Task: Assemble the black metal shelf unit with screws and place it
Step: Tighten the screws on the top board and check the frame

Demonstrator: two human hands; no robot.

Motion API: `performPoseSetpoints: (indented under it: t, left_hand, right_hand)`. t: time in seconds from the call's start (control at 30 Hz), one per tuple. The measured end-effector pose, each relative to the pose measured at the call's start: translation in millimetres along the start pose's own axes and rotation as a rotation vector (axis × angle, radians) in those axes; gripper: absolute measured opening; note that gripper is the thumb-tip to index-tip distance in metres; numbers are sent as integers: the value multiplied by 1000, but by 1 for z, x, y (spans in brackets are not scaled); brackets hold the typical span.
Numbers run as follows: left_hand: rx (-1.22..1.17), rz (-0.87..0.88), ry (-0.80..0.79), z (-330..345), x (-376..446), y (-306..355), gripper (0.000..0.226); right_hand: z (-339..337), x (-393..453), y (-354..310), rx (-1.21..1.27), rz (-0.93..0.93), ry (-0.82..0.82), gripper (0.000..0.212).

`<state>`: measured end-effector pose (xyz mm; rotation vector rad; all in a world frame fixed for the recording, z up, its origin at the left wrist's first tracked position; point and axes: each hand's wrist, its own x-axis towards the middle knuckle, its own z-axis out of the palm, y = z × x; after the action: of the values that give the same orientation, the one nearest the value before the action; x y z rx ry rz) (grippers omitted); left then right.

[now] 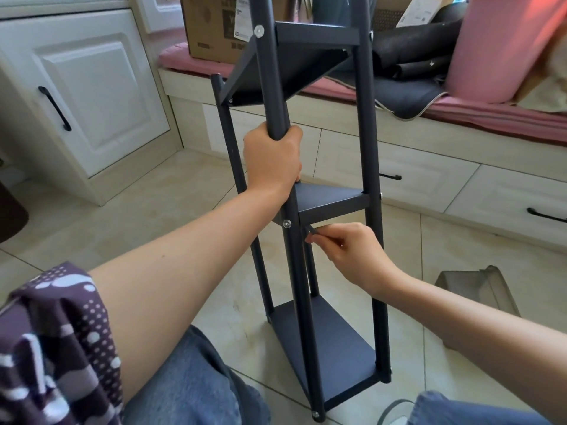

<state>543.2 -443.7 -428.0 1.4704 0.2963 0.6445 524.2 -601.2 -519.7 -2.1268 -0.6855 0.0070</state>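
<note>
The black metal shelf unit (334,348) stands upright on the tiled floor between my knees, with three shelf boards fixed to round posts. My left hand (273,157) grips the near left post just above the middle shelf board (331,199). A silver screw head (287,223) shows on that post at the middle shelf. My right hand (343,243) pinches a small dark tool (310,231), maybe a hex key, just under the middle shelf beside the post. Other screw heads show at the top shelf (259,31) and at the post's foot (315,414).
A window bench with a pink cushion (491,115) runs behind the shelf, loaded with a cardboard box (214,29), dark fabric and a pink pillow. White cabinet doors (92,96) stand at the left. A grey translucent bin (478,289) lies on the floor at the right.
</note>
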Motion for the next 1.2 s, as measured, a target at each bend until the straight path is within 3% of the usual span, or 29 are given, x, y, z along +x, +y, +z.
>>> performPoseSetpoints:
  t: [0.8, 1.2]
  left_hand:
    - [-34, -18, -40, 0, -1, 0, 32]
    - [-36, -33, -40, 1, 0, 1, 31]
  right_hand:
    - [49, 4, 13, 49, -164, 257, 27]
    - [62, 12, 17, 51, -188, 283, 28]
